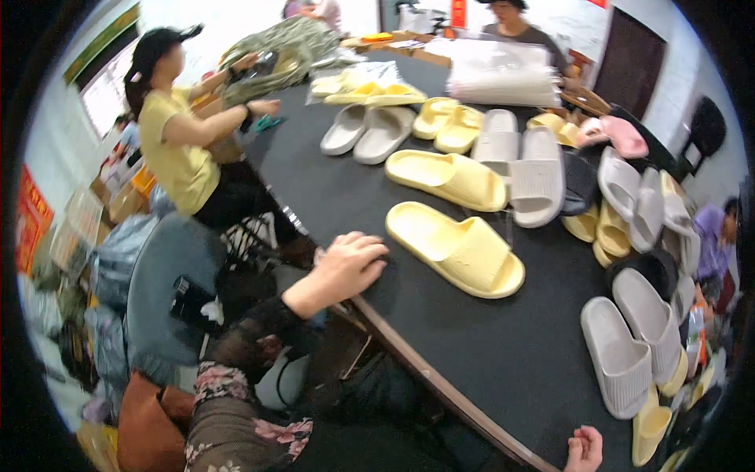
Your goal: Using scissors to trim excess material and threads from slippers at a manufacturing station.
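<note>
My left hand point(350, 263) lies on the near edge of the black table point(440, 346), fingers stretched over the surface and nothing in them. Just right of it is a yellow slide slipper point(456, 250), toe strap toward the right, apart from my fingers. Behind that slipper lies a second yellow slide slipper point(447, 179). At the lower edge of the picture my right hand point(583, 450) shows only in part, with fingers curled in and no object visible in them. A grey ribbed slide slipper point(613, 358) lies up and right of it.
Grey slippers point(539, 177) and several yellow ones crowd the table's right side. Clear plastic bags point(503, 72) are stacked at the far end. A co-worker in a yellow shirt point(177, 145) stands at the left edge; another sits behind the bags. A grey chair point(173, 283) stands left.
</note>
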